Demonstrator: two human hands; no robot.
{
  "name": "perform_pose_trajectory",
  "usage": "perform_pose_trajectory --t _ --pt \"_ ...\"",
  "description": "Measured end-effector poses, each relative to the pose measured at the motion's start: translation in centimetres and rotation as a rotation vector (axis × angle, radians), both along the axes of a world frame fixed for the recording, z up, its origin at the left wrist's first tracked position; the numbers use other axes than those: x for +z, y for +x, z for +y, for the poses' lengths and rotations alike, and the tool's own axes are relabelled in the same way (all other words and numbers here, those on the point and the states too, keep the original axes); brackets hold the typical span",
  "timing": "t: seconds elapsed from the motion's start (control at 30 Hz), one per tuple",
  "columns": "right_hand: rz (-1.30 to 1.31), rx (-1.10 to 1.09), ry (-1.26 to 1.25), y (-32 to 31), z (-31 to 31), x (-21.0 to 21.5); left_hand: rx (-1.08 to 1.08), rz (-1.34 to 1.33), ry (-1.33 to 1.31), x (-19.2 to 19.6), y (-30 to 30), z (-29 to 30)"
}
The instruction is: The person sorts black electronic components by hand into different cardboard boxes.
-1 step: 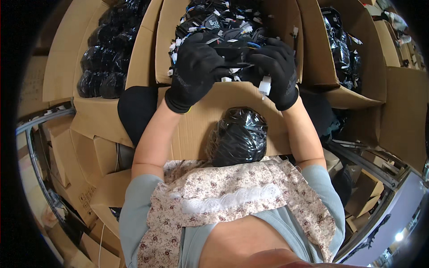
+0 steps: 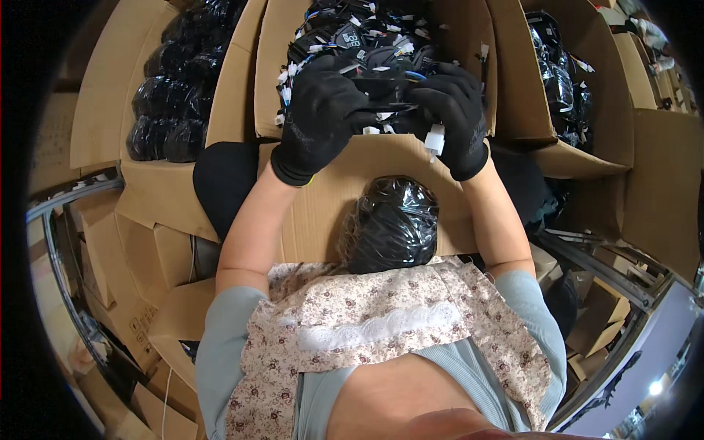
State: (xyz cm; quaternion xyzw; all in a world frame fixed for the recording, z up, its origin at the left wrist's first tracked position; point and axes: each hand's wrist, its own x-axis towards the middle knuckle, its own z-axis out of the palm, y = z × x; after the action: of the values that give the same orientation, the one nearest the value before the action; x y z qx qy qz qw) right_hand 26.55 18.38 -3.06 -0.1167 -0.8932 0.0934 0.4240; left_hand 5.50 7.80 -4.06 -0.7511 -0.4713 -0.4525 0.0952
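My left hand (image 2: pixel 319 121), in a black glove, is closed on the left end of a flat black display unit (image 2: pixel 385 92). My right hand (image 2: pixel 458 117), gloved alike, grips its right end, fingers bent over it. A blue wire (image 2: pixel 416 75) shows near the right fingers. Against the right palm hangs a white plug connector (image 2: pixel 435 139). The unit is seen nearly edge-on, so its face is hidden. Under both hands stands a carton full of loose black display units (image 2: pixel 352 37) with white plugs. Close to my lap, a black bundle wrapped in clear film (image 2: pixel 396 224) rests against the carton's flap (image 2: pixel 312 220).
On the left, a carton (image 2: pixel 227 110) contains several stacked film-wrapped black bundles (image 2: pixel 176 95). A right-hand carton (image 2: pixel 513 88) holds more wrapped black items (image 2: pixel 557 81). Metal frame bars (image 2: pixel 55 202) and folded cardboard (image 2: pixel 125 242) lie to the sides.
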Motion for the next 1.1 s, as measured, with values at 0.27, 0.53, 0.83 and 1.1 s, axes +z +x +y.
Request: perform_pose_trajectory --t 0.27,0.53,0.83,1.1 --pt "-0.046 0.023 -0.114 -0.1 -0.4 -0.6 0.009 -0.17 -0.101 -0.5 0.5 -0.3" --pt "0.063 0.042 -0.155 -1.0 -0.1 -0.6 0.031 -0.309 -0.077 -0.5 2.2 0.4" --pt "0.051 0.046 -0.351 -1.8 -2.2 -3.3 0.037 -0.554 -0.391 -1.1 1.6 -1.5" --pt "0.155 -0.017 -0.323 -1.7 -4.0 -3.4 0.016 -0.627 -0.365 -3.0 2.6 -0.8"
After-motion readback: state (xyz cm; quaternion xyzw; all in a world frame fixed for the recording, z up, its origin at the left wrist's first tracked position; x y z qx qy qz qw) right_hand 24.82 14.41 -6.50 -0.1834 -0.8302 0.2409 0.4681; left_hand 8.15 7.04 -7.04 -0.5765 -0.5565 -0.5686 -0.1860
